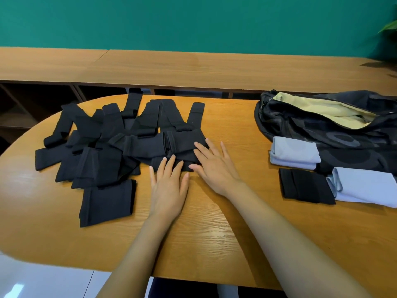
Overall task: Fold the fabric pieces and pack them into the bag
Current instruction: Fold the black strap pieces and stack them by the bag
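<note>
Several black fabric pieces (103,147) lie in a loose pile on the left half of the wooden table (204,233). One black piece (182,143) at the pile's right edge lies flat under my fingers. My left hand (168,188) and my right hand (211,164) both rest on it with straight, spread fingers. A black bag (335,130) with a pale yellow lining lies open at the right. Beside it sit folded pieces: two light grey ones (294,152) (365,187) and a black one (306,186).
A long wooden bench or counter (193,67) runs behind the table, against a green wall. A plant leaf (388,26) shows at the top right. The table's front edge curves close to me, with white floor (43,282) below left.
</note>
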A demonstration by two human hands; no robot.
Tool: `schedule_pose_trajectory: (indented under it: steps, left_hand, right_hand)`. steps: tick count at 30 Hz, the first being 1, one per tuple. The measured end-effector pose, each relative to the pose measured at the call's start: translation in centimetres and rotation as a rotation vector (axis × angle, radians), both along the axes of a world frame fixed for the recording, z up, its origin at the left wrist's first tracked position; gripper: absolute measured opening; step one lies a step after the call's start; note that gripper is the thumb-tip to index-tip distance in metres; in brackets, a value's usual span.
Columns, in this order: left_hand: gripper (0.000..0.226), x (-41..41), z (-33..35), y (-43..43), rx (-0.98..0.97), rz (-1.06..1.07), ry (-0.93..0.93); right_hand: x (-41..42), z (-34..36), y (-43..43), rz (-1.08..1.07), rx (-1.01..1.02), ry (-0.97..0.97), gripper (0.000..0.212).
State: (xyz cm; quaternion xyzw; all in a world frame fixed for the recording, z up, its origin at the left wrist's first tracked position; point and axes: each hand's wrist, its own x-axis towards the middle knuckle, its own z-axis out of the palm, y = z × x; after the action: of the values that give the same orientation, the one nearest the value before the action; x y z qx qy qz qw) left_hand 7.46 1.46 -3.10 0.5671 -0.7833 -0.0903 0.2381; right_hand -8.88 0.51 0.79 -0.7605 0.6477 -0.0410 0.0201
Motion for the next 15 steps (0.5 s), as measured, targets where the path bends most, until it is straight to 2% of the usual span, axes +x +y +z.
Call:
schedule_pose_trajectory:
  steps: [3, 8, 15]
  left_hand:
    - [0.057, 0.0, 0.2, 0.0, 0.029, 0.003, 0.020]
    - [0.057, 0.0, 0.4, 0.1, 0.045, 0.009, 0.014]
    - [0.059, -0.2, 0.4, 0.2, 0.041, 0.007, -0.012]
  right_hand:
    - [-0.4, 0.1, 0.9, -0.018, -0.038, 0.017, 0.067]
    - [-3.3, -0.8, 4.3, -0.051, -0.131, 0.059, 0.082]
    - [-6.2, -1.8, 11.2, -0.087, -0.162, 0.152, 0.074]
